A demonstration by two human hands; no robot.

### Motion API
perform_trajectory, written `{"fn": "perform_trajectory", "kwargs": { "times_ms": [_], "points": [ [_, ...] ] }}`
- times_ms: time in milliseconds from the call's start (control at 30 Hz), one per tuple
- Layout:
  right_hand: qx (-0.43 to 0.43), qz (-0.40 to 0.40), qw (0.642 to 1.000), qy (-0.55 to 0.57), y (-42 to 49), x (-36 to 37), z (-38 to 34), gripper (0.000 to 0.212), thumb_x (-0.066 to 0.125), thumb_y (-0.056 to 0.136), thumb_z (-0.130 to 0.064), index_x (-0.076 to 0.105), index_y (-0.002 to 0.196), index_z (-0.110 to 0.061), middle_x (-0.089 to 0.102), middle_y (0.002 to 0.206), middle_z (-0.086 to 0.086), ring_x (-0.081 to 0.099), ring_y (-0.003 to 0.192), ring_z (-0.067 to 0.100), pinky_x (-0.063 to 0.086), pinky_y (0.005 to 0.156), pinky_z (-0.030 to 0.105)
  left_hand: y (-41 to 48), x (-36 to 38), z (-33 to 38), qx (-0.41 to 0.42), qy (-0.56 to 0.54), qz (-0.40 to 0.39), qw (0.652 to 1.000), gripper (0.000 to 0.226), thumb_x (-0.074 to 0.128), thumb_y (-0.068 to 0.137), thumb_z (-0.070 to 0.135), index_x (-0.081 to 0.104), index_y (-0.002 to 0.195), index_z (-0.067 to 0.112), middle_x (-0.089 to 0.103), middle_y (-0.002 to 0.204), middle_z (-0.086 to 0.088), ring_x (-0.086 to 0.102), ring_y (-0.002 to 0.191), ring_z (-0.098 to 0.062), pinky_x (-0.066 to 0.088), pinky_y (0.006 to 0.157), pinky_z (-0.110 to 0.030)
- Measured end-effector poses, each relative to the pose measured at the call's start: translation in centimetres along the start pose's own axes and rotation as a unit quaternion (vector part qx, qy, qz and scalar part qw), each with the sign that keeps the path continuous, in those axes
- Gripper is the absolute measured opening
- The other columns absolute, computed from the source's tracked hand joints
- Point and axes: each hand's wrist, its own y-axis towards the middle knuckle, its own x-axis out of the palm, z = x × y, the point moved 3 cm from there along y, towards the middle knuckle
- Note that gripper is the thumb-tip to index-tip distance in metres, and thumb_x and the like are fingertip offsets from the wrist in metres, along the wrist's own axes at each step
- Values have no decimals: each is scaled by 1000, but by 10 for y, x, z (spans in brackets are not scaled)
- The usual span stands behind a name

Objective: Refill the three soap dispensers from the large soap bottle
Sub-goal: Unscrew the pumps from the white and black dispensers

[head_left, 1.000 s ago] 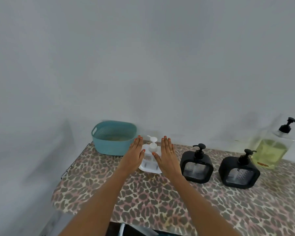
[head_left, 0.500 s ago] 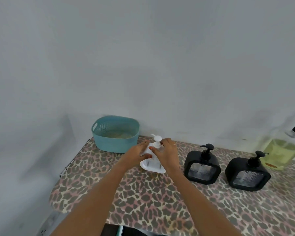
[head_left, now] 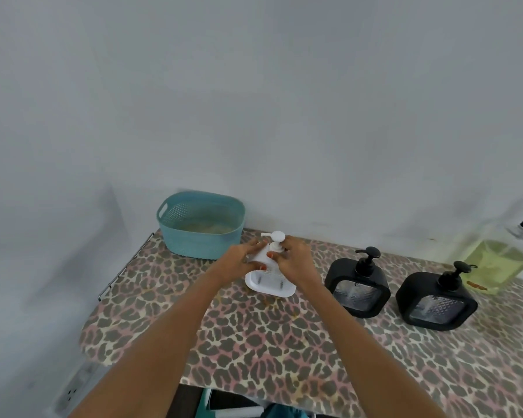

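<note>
Gripping white dispenser (head_left: 269, 283) body with left hand (head_left: 239, 260), pinching pump collar (head_left: 274, 246) with right hand (head_left: 293, 262); sits between both palms. Likely light, rigid plastic, maybe slippery: brace low, twist at collar.

**Everything placed from the first dispenser**

The first dispenser (head_left: 269, 284) stands on the worktop (head_left: 254, 342) towards its back, with the wall (head_left: 254, 116) behind it. The left hand (head_left: 239, 261) grips its left side and the right hand (head_left: 296, 261) grips its right side, up by the neck below the pump. Behind it and to its left, just beside it, the basket (head_left: 200, 245) sits against the wall. To its right, apart from it, stands the second dispenser (head_left: 358, 285). The third dispenser (head_left: 437, 300) is further right again and a little nearer the person. The large soap bottle (head_left: 495, 263) is furthest to its right and further back, by the wall, partly cut off by the frame edge.
</note>
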Motion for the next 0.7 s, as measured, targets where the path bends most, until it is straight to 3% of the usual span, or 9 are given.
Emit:
{"fn": "perform_trajectory", "kwargs": {
  "times_ms": [200,267,333,433,533,633,700],
  "points": [
    [-1,-83,997,5,9,-4,3,33,63,81,-9,55,114,-7,58,110,8,54,100,22,33,70,13,2,-1,0,11,-9,5,1000,60,66,81,15,40,135,13,47,138,-4,52,111,-15,34,85,-11],
    [9,-38,999,-2,8,-4,3,45,73,75,-23,54,114,-11,51,107,1,49,97,14,36,80,21,3,-1,-2,8,-6,2,1000,61,66,81,18,40,136,15,45,140,-2,52,113,-15,36,89,-15],
    [26,26,999,6,4,-4,5,49,77,70,-29,55,109,-11,49,101,-3,49,93,13,40,80,25,4,-1,-3,3,-5,2,1000,60,66,81,19,41,135,16,42,142,-1,51,117,-16,37,90,-16],
    [59,51,995,62,1,-3,4,35,74,72,-22,55,99,-11,58,94,2,55,83,15,43,68,22,4,1,-5,-4,-8,3,1000,61,67,81,19,40,135,15,37,145,-4,46,124,-18,34,92,-15],
    [63,46,994,76,0,-5,2,30,70,71,-15,59,99,-11,60,87,-1,52,74,7,37,59,12,4,2,-8,-16,-7,5,1000,62,67,80,21,40,136,14,33,147,-8,39,131,-21,29,91,-10],
    [61,10,995,78,-1,-3,2,36,66,72,-10,59,106,-11,60,91,-1,54,78,11,36,58,12,5,2,-10,-17,-9,4,1000,62,67,81,21,39,136,16,35,146,-6,39,131,-19,29,94,-14],
    [59,1,995,83,-1,-1,1,41,64,73,-7,57,112,-12,60,102,4,55,88,16,41,66,18,5,2,-10,-15,-14,4,1000,61,67,81,20,39,136,16,36,146,-5,40,130,-19,31,95,-16]
  ]
}}
